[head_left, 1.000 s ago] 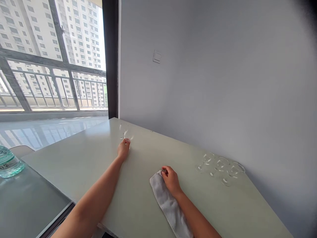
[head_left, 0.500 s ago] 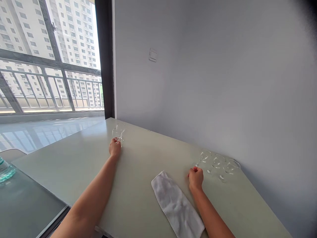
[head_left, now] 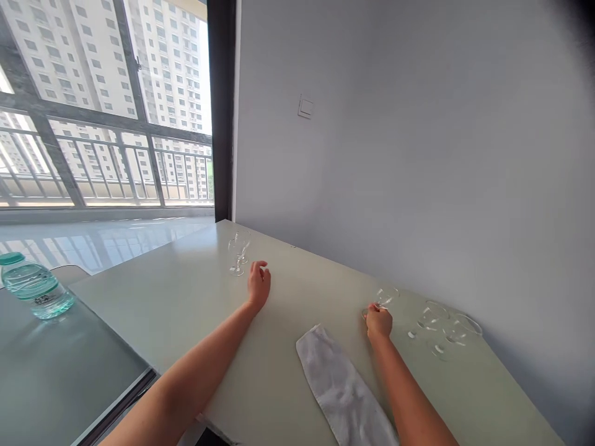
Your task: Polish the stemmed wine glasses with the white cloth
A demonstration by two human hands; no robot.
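My left hand (head_left: 259, 286) hovers over the middle of the table, its fingers loosely bent and apart, holding nothing. Just left of it, two stemmed glasses (head_left: 238, 251) stand close together near the far corner. My right hand (head_left: 379, 322) is closed round the stem of a wine glass (head_left: 388, 297), whose bowl shows above the fingers; part of the stem is hidden. Further right, two more wine glasses (head_left: 433, 317) stand near the wall edge. A folded white cloth (head_left: 341, 381) lies on the table left of my right forearm.
The pale table (head_left: 283, 285) runs along a grey wall (head_left: 418, 155). A water bottle with a green cap (head_left: 39, 288) stands on a darker glass surface (head_left: 60, 365) at the left. A window (head_left: 111, 105) is beyond the table's far left.
My left hand has let go of the glass at the far corner and moved right. My right hand has drawn its glass leftward, away from the other two. The view has turned left.
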